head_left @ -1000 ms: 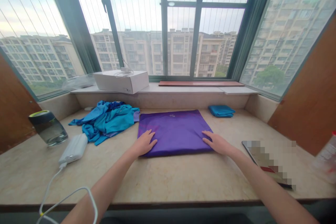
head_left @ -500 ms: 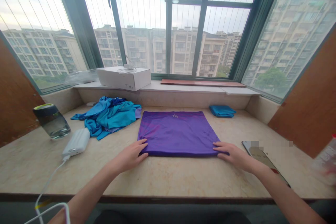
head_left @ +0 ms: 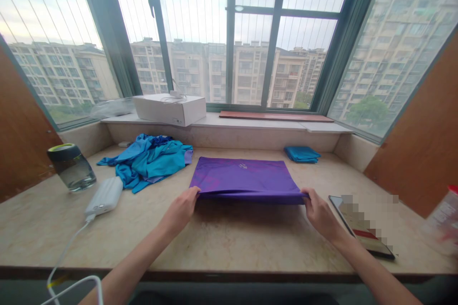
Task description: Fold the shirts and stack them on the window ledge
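Note:
A folded purple garment (head_left: 246, 176) with a small pale logo lies in front of me, its near edge lifted off the counter and pulled straight. My left hand (head_left: 188, 200) pinches the near left corner. At the near right corner, my right hand (head_left: 315, 207) grips the same edge between thumb and fingers. A shadow falls on the counter under the raised edge, while the far edge stays down. To the left lies a crumpled heap of blue and teal clothing (head_left: 153, 159). A small folded teal bundle (head_left: 302, 154) rests beyond the garment to the right.
On the stone counter (head_left: 229, 248), a white power bank (head_left: 104, 195) with a cable and a bottle of water (head_left: 73, 167) stand at left. A tablet-like device (head_left: 361, 228) and clear plastic container (head_left: 443, 219) are at right. A white box (head_left: 170, 108) sits on the sill.
Both hands have gone from resting flat on the near corners to gripping them. The garment's near edge has risen off the counter and shifted slightly away from me.

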